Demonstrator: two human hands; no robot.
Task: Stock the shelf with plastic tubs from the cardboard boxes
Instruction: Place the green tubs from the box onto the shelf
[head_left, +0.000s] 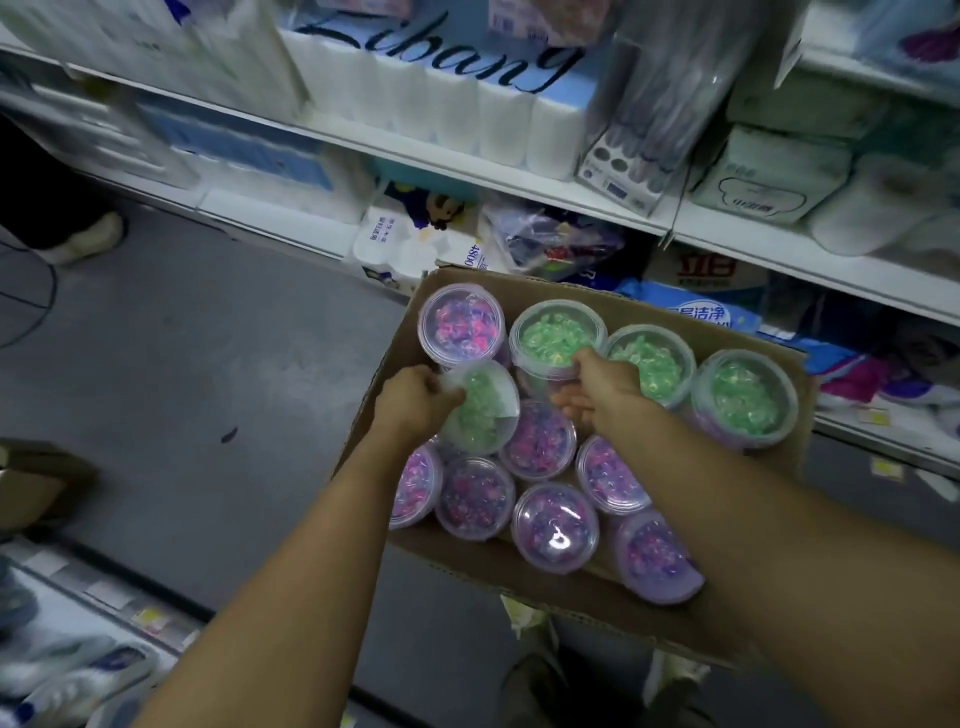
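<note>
The box (519, 566) stands open on the floor (208, 338), just beside the shelf (467, 166). It holds green and purple tubs (555, 527), packed touching.

Left hand (415, 397): fingers (445, 394) curled round the rim of a green tub (483, 410), which is tilted above the purple ones.

Right hand (597, 387): thumb on the rim and fingers against the side of a second green tub (553, 338), upright in the back row.

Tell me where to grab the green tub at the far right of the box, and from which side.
Grip the green tub round its lid rim, coming straight down from above. It stands upright, lid up, with the box wall and a neighbouring tub close against its sides, so probably only the top edge offers finger room.
</note>
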